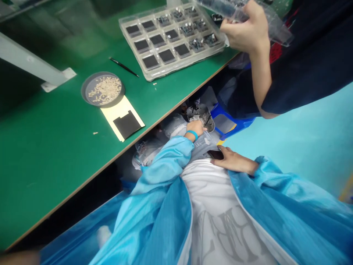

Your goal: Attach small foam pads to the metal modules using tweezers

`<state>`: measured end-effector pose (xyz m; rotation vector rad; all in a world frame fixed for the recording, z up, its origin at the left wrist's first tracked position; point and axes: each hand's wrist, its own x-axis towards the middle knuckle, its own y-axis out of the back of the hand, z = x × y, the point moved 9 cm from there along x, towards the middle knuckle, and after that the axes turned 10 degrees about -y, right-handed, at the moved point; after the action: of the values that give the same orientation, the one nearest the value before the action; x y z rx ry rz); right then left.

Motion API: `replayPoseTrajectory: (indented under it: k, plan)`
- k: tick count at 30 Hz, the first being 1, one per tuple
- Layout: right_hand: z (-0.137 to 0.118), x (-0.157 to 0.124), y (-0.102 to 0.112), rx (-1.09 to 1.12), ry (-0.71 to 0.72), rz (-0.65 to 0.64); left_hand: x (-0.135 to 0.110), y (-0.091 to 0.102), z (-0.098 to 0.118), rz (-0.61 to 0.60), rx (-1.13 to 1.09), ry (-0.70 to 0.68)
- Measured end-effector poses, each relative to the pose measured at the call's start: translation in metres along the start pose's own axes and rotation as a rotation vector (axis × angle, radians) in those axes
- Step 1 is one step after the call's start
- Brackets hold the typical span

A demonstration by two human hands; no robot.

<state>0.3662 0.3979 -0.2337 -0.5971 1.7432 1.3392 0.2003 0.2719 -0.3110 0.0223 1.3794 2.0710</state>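
My right hand (234, 160) lies over my lap with its fingers and thumb around the edge of a dark smartphone (216, 154). Below the table edge, my left hand (195, 127), with a light-blue wristband, is curled closed above my knee. Its fingertips are mostly hidden, so I cannot make out anything in them. Just beyond it sits a metal-looking bin (211, 123) of small dark and pale scraps. Both of my sleeves are light blue.
A co-worker's hand (248, 29) holds clear plastic trays at upper right. On the green table (55, 147) are a compartment tray (165, 70) of small parts, a round dish (82, 92) of pale bits, black tweezers (124, 67) and a yellow card (118, 134). A blue stool (242, 127) stands beyond.
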Motion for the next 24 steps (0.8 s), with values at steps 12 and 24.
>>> replayPoseTrajectory:
  k: [12, 24]
  plan:
    - [0.052, -0.026, -0.005, 0.390, 0.047, -0.332, 0.007, -0.007, 0.001, -0.054, -0.016, 0.032]
    - [0.050, -0.017, -0.001, 0.409, -0.008, -0.258, 0.003, -0.006, -0.002, -0.040, -0.021, 0.026]
